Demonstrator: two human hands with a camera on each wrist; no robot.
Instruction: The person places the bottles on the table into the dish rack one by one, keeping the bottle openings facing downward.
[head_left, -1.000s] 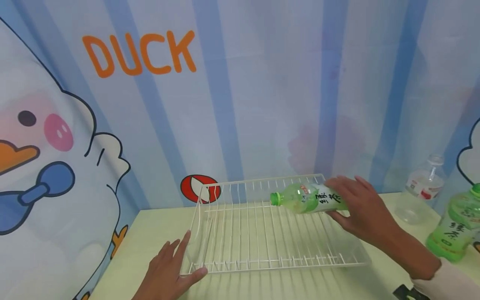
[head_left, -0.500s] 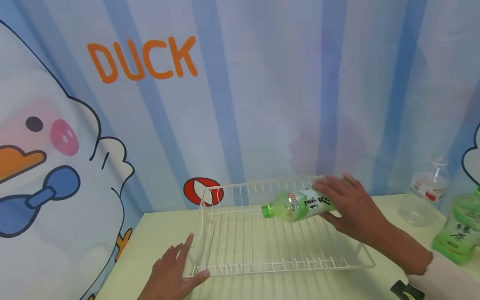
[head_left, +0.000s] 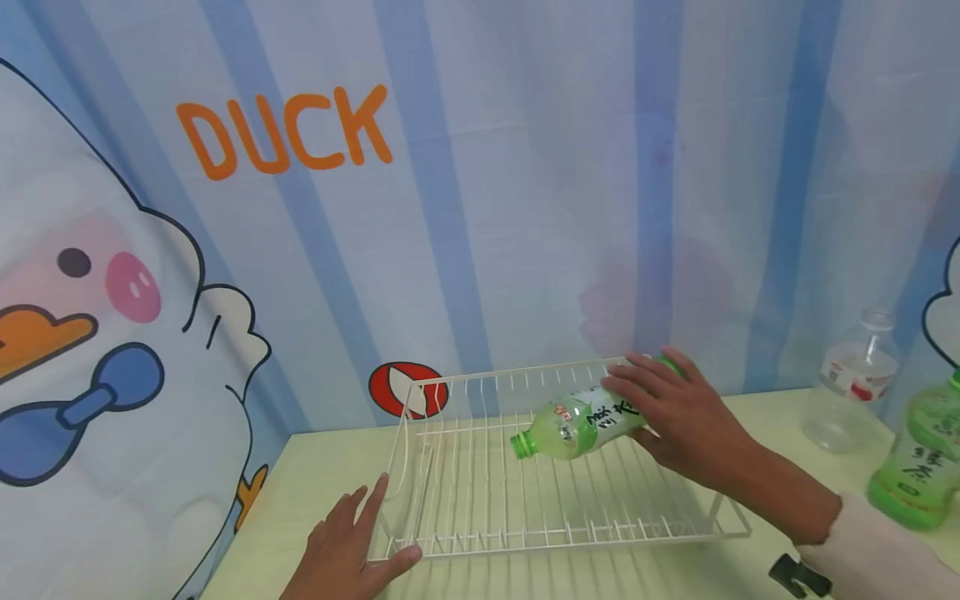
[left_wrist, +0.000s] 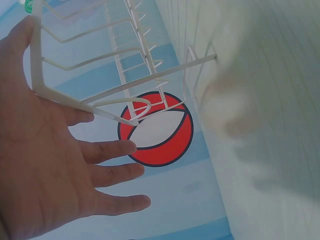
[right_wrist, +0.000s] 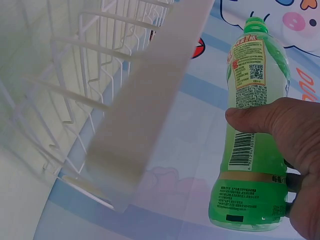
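Observation:
A green tea bottle (head_left: 577, 425) is tipped sideways over the white wire rack (head_left: 525, 546), its green neck toward the left. My right hand (head_left: 686, 417) grips it round the label and lower body; in the right wrist view the thumb lies across the printed back of the bottle (right_wrist: 255, 145). At the rack's left front corner is my left hand (head_left: 345, 546), fingers spread and straight. The left wrist view has the left hand (left_wrist: 65, 160) touching the rack's corner frame (left_wrist: 37, 60) with its thumb and palm side, the other fingers extended past it.
On the right of the pale yellow table (head_left: 258, 500) stand a clear plastic bottle (head_left: 851, 392) and another green tea bottle (head_left: 918, 454), both upright. Behind the rack hangs a blue striped curtain (head_left: 517, 208) with a duck print. A dark clip-like object (head_left: 798, 575) sits by the right sleeve.
The tea bottle in my right hand has moved left and slightly down, its neck dipping lower. My left hand has stayed by the rack's corner. The head view has shifted slightly.

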